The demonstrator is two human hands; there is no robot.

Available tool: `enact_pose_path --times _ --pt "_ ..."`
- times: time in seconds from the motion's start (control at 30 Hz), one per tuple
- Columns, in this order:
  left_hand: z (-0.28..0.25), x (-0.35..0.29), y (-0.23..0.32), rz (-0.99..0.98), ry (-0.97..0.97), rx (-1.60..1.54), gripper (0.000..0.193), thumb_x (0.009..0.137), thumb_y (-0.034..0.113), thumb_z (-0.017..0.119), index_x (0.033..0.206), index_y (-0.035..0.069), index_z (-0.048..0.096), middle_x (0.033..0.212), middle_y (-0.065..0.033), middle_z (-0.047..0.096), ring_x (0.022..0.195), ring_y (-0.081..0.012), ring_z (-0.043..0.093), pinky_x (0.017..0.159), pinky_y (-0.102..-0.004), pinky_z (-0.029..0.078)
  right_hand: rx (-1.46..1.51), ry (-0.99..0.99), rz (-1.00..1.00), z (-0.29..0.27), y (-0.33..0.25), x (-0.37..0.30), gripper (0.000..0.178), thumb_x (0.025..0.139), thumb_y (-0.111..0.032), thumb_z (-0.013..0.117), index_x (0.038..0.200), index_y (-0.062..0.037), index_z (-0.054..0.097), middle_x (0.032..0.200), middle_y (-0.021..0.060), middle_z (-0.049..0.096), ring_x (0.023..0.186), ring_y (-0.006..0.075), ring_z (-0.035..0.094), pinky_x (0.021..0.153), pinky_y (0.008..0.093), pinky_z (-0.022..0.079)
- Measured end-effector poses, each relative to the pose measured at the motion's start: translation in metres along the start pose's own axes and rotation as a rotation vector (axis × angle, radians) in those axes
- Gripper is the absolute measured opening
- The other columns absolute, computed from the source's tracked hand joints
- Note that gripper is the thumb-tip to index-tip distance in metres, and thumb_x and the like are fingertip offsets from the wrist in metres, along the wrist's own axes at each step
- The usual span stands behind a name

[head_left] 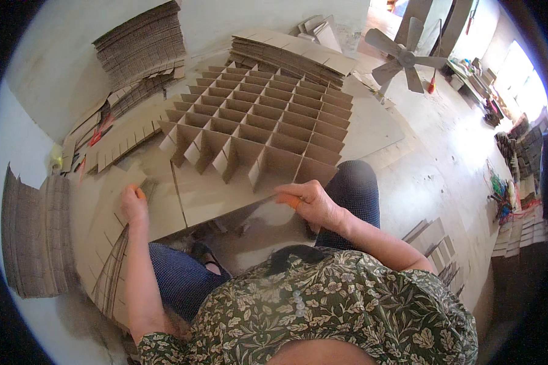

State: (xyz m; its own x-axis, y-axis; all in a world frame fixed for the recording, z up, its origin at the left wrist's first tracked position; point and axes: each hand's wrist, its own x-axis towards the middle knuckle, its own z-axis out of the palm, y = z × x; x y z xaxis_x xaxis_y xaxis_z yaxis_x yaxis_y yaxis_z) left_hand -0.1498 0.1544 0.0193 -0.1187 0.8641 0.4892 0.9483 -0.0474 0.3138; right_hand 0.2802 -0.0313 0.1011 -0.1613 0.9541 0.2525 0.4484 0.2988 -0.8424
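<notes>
- Pale wall (219, 15) runs across the top of the frame, with a bright floor (420, 182) at the right and a grey fan (405, 58) standing in the upper right.
- Spread over the centre and left is a flat tan work surface (210, 191), crossed by a dark seam left of centre.
- On it, in the upper middle of the frame, lies a cardboard grid (265, 112) of interlocked upright strips, its cells open at the top; several strip ends jut out along its near left side.
- Left hand (134, 204) is at centre left, fingers curled in, an orange covering (140, 193) showing at a digit (whether anything is gripped, I cannot tell).
- Right hand (313, 204) is just below the grid's near right corner, fingers bent together, another orange covering (290, 199) on it; I cannot tell whether it grasps or touches anything.
- Slotted strips (128, 144) lie left of the grid, near a red-handled tool (95, 136).
- Cardboard stacks (143, 52) rise at upper left, at far left and behind the grid.
- Patterned top (341, 298) and dark trousers (356, 201) fill the bottom and lower middle.
</notes>
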Motion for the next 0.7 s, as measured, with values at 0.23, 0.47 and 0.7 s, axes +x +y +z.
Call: enact_pose_path --times 0.23,0.47,0.7 --pt "-0.046 -0.009 0.019 -0.154 0.234 -0.278 0.020 0.088 0.012 0.060 0.104 0.000 0.062 0.104 -0.0166 0.064 0.087 -0.0294 0.062 0.074 -0.0364 0.048 0.080 -0.052 0.033 0.009 -0.016 0.011 0.021 0.090 -0.012 0.059 0.106 0.0010 0.064 0.086 0.0117 0.069 0.079 0.0148 0.064 0.069 0.0292 0.051" --pt "-0.077 -0.086 0.134 0.626 0.303 -0.631 0.033 0.078 0.001 0.066 0.111 -0.002 0.059 0.111 -0.0180 0.062 0.099 -0.0314 0.062 0.088 -0.0374 0.049 0.715 -0.181 0.238 0.018 -0.046 0.033 0.040 0.095 -0.025 0.053 0.120 0.0062 0.054 0.094 0.0099 0.064 0.085 0.0156 0.061 0.075 0.0294 0.051" --pt "-0.079 -0.135 0.193 1.082 -0.082 -0.704 0.036 0.073 0.003 0.072 0.107 -0.001 0.063 0.116 -0.0135 0.059 0.108 -0.0312 0.057 0.084 -0.0377 0.051 0.771 0.138 0.442 0.002 -0.050 0.025 0.021 0.090 -0.021 0.059 0.098 -0.0022 0.066 0.088 0.0036 0.066 0.079 0.0125 0.060 0.067 0.0252 0.047"
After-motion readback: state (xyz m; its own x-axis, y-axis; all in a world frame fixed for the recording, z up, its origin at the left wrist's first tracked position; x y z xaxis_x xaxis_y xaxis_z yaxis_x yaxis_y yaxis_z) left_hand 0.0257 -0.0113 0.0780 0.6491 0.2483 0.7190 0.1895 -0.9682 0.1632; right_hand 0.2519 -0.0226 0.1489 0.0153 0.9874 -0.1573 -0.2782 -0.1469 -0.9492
